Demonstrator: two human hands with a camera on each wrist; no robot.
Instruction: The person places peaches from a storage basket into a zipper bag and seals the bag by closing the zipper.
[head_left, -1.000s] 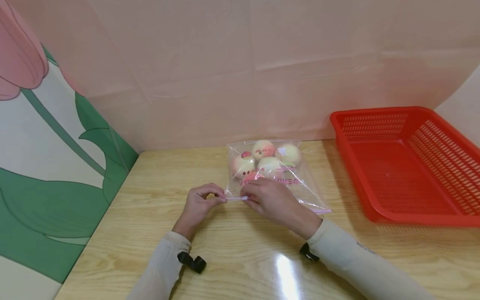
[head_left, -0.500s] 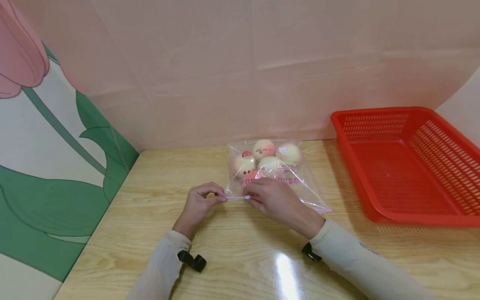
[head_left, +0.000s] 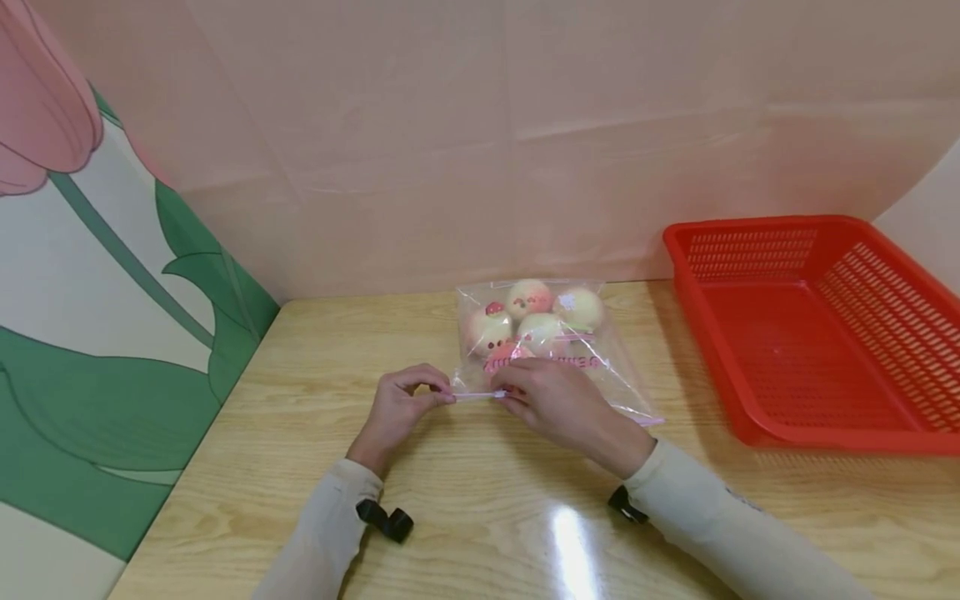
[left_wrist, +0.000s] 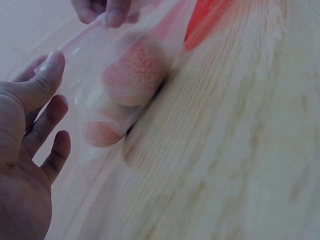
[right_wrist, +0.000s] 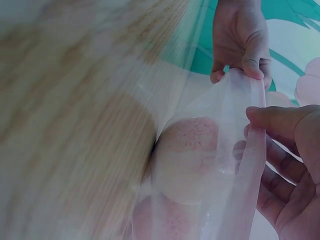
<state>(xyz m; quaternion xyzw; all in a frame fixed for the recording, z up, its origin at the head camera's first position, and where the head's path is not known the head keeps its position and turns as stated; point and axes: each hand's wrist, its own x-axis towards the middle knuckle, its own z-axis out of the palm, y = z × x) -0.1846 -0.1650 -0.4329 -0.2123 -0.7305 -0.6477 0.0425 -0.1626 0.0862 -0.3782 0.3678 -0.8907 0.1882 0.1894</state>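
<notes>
A clear zip bag (head_left: 622, 379) with pink lettering lies on the wooden table, its zip edge toward me. Inside are several round cream-and-pink balls (head_left: 577, 308), some with little faces. My left hand (head_left: 405, 408) pinches the bag's left zip corner between thumb and index finger; the left wrist view shows its other fingers (left_wrist: 61, 150) spread loosely. Further right along the zip, my right hand (head_left: 551, 404) pinches a small white slider (head_left: 500, 394). In the right wrist view that thumb (right_wrist: 272, 119) presses on the bag's edge.
A red plastic basket (head_left: 727, 392) with slotted sides stands on the table (head_left: 480, 500) to the right. Behind the table hangs a pinkish cloth (head_left: 390, 167). On the left is a panel (head_left: 112, 400) painted with a tulip and leaves.
My right hand has slid a little to the right along the zip, with the slider in its fingers. My left hand keeps its hold at the corner.
</notes>
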